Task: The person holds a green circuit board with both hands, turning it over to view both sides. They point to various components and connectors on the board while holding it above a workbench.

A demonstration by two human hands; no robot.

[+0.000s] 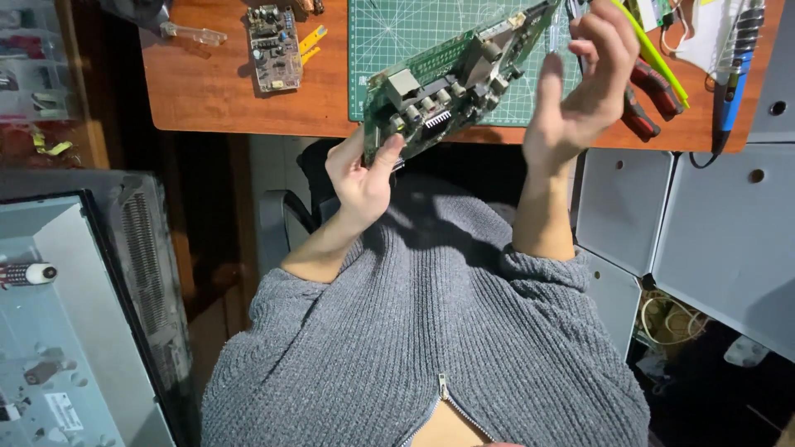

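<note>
My left hand grips the near corner of a green circuit board, thumb on its component side. The board is held tilted above the desk edge and carries grey connectors, round capacitors and a black finned part. My right hand is raised at the board's far end, palm towards the board and fingers curled apart. A thin, clear tool-like thing shows by its fingertips; whether the hand holds it is unclear. A grey knitted sweater fills the lower view.
On the wooden desk lie a green cutting mat, a smaller circuit board, red-handled pliers, a yellow-green tool and a blue soldering pen. A grey metal case stands at left, grey cabinet panels at right.
</note>
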